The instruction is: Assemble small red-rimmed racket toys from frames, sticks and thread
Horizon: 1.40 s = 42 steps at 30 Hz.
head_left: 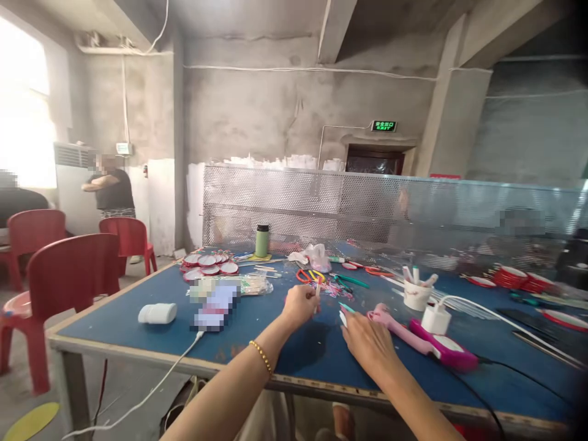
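Note:
My left hand (301,306) is closed in a pinch over the table, around a thin pale strip (318,286) that stands roughly upright. On the blue table top (275,343), to its right, my right hand (371,342) is curled with a slim white-and-teal pen-like thing (344,309) at its fingertips; its exact kind is unclear. Just beyond both hands lie a heap of small pink and blue pieces (334,288), scissors with red and yellow handles (309,275) and a green-handled tool (351,280). Close to my right hand rests a pink glue-gun-like tool (399,327).
At left are a white bottle (157,313), a blurred-out phone (218,306) on a white cable and round red-rimmed discs (209,260). A green flask (262,241) stands behind. Rightward are a cup of pens (417,295), a white charger (435,320) and a perforated metal screen (294,202).

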Available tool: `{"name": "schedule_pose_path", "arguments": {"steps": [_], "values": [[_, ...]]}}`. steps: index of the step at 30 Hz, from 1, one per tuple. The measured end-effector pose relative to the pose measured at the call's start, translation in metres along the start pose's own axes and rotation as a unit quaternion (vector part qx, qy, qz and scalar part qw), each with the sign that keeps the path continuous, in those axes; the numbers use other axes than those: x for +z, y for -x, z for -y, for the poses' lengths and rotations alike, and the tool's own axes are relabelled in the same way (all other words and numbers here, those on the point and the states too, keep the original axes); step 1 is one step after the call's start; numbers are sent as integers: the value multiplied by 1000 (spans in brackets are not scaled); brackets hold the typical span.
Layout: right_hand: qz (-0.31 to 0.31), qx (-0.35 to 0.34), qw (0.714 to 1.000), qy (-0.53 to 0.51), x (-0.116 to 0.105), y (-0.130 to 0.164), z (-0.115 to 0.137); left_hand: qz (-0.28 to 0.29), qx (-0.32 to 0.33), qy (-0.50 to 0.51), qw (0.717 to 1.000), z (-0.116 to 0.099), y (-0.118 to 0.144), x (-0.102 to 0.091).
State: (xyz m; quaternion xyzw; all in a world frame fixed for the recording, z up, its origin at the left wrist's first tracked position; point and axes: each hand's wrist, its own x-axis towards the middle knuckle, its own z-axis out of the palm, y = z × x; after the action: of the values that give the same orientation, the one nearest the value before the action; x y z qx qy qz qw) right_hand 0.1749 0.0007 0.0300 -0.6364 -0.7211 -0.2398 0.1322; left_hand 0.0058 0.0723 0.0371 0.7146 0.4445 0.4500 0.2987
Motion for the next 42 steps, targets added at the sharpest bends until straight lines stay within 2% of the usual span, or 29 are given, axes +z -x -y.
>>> {"name": "schedule_pose_path", "arguments": {"steps": [4,8,10,15,18,21,24,30,37,38,42], "values": [[-5,-12,1000,10,-4,6,1,0,1,14,1000,-1,1,0],[52,0,999,15,-16,6,5,17,-4,27,999,1,2,1],[61,5,998,-11,-16,3,4,23,-6,28,999,2,2,2],[-13,21,987,-160,-4,-6,-5,38,-15,39,998,3,1,5],[-64,46,950,-302,2,-11,-10,56,-28,63,996,5,0,7],[-56,103,874,-471,2,-17,-14,66,-34,75,994,7,-3,9],[-58,127,816,-562,-2,-22,-16,65,-35,94,993,8,-6,11],[-143,61,763,-627,-10,-25,-12,53,-34,131,989,9,-6,12],[-242,87,712,-653,-17,-31,-1,52,-15,130,990,11,-6,12],[-249,96,703,-660,-18,-30,0,53,-11,129,990,11,-5,11],[-209,119,673,-700,-15,-24,6,59,-7,133,989,13,-4,11]]}}
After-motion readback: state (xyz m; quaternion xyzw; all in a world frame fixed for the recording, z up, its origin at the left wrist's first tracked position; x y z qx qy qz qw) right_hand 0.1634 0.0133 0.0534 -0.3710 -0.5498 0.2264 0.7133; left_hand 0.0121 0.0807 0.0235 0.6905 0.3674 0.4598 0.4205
